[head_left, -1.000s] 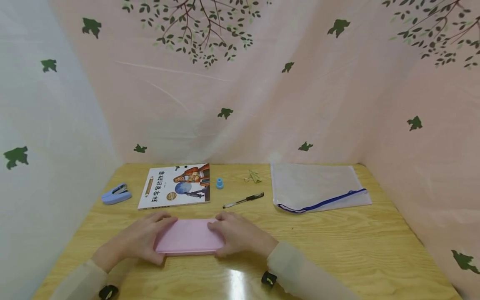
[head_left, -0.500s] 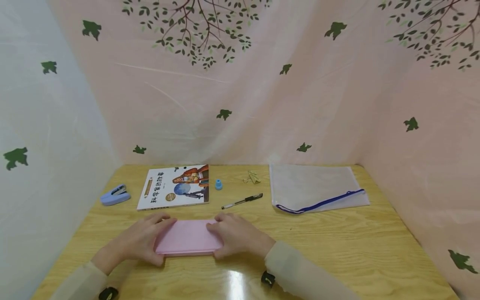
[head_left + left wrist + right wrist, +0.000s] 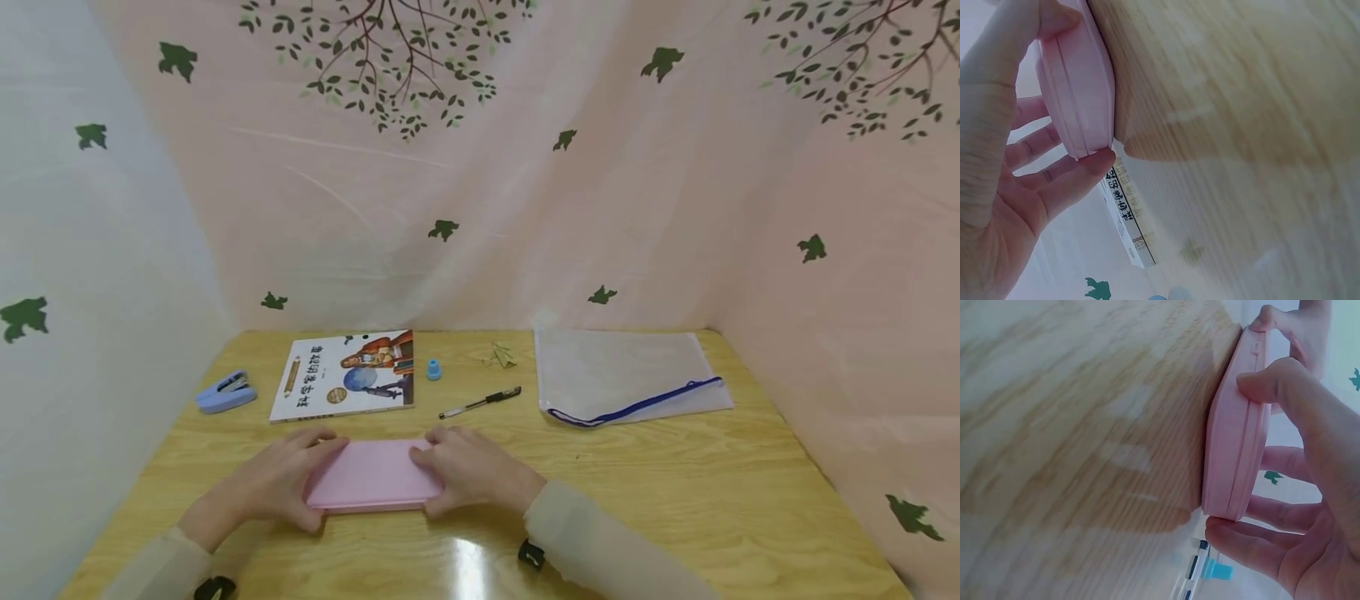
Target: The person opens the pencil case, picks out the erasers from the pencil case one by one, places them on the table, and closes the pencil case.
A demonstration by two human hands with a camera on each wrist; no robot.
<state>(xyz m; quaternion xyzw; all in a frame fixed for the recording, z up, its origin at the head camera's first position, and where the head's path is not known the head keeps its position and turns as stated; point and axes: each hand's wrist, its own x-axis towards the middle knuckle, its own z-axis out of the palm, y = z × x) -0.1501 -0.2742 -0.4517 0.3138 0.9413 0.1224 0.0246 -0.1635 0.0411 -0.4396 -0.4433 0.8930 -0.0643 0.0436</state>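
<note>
A flat pink pencil case [image 3: 372,477] lies near the front of the table, and both hands hold it by its ends. The left hand [image 3: 281,479] grips the left end, thumb on the near side and fingers reaching round to the far side. At the opposite end, the right hand [image 3: 480,477] grips in the same way. In the left wrist view a seam runs along the side of the case [image 3: 1079,87]. The right wrist view shows the case [image 3: 1232,444] shut, with a small latch mark on its near side.
Behind the case lie a picture book [image 3: 345,379], a black-capped pen [image 3: 480,402], a small blue cone-shaped piece [image 3: 433,370] and a yellowish clip [image 3: 502,356]. A blue stapler [image 3: 227,393] is at left, a clear zip pouch [image 3: 630,375] at right. Cloth walls border the table [image 3: 675,500].
The head view has shifted slightly, so everything sits a little further left in it. Both hands keep their grip on the pencil case, which stays in place on the table.
</note>
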